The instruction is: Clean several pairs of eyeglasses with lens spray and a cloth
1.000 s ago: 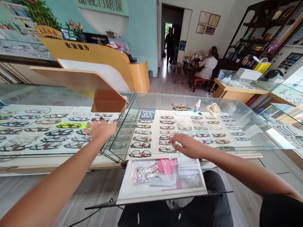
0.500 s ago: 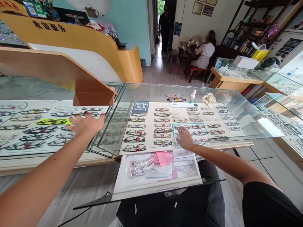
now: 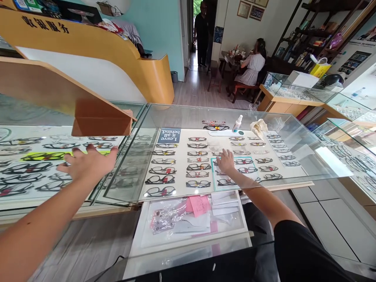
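Note:
My left hand (image 3: 91, 162) is spread palm down over the left glass display case, with its fingers apart and nothing in them. Rows of eyeglasses (image 3: 44, 156), one on a yellow strip, lie about it. Under the right case's glass, eyeglasses (image 3: 198, 166) are set out in columns on a white board. My right hand (image 3: 226, 161) is at the far edge of a teal-bordered panel (image 3: 219, 184), fingers slightly bent and apart. It holds nothing I can see. Whether it rests on the glass or reaches beneath it, I cannot tell.
Below the right case a drawer (image 3: 138, 239) stands open, with pink papers (image 3: 199, 205) and plastic bags inside. A white spray bottle (image 3: 237, 123) and a cloth (image 3: 259, 127) are at the back. A tilted brown board (image 3: 44, 82) overhangs the left case. Two people are in the background.
My right hand has slid away from me, toward the far edge of the teal-bordered panel. My left hand stays spread and appears lower and further left as the view shifts.

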`<state>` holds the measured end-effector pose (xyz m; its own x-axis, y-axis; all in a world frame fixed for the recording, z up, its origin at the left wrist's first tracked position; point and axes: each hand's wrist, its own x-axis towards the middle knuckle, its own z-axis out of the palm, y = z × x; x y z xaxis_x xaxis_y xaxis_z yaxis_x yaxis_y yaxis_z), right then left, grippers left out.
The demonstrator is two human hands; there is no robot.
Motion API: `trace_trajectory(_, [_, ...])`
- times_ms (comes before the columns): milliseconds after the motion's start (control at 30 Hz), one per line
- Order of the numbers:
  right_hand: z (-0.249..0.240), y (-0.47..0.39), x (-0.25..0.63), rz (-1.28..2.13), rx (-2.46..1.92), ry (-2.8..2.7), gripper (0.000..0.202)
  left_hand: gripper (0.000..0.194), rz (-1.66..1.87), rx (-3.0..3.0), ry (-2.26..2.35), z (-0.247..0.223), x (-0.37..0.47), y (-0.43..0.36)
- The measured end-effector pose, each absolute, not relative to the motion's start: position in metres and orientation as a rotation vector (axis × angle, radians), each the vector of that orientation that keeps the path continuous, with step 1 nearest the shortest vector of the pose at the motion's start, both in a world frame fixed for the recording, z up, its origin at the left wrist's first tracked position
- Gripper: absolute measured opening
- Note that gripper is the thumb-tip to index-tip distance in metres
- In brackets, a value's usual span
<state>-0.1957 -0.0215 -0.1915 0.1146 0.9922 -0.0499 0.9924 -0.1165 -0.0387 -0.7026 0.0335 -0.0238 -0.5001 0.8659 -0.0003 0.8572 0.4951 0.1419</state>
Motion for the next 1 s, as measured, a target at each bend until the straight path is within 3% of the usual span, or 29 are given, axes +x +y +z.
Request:
trace_trajectory(400, [-0.205, -0.007, -0.200, -0.177, 2.359, 2.056, 0.067, 0.103, 0.199, 1.545, 2.682, -0.033, -0.709, 0.038])
trace_trajectory(767, [-0.158, -0.064, -0.233, -0.063, 2.248, 2.345, 0.062, 0.106, 0.190, 1.562, 2.678, -0.032, -0.712, 0.039])
trace_trajectory(867, [-0.136, -0.105, -0.252, -0.197, 2.035, 2.605, 0.059, 0.107, 0.186, 1.558, 2.664, -0.033, -0.712, 0.040])
trace_trajectory(1000, [-0.096, -0.160, -0.274, -0.676, 1.638, 2.761, 0.059, 0.106, 0.174, 1.558, 2.653, -0.032, -0.712, 0.039])
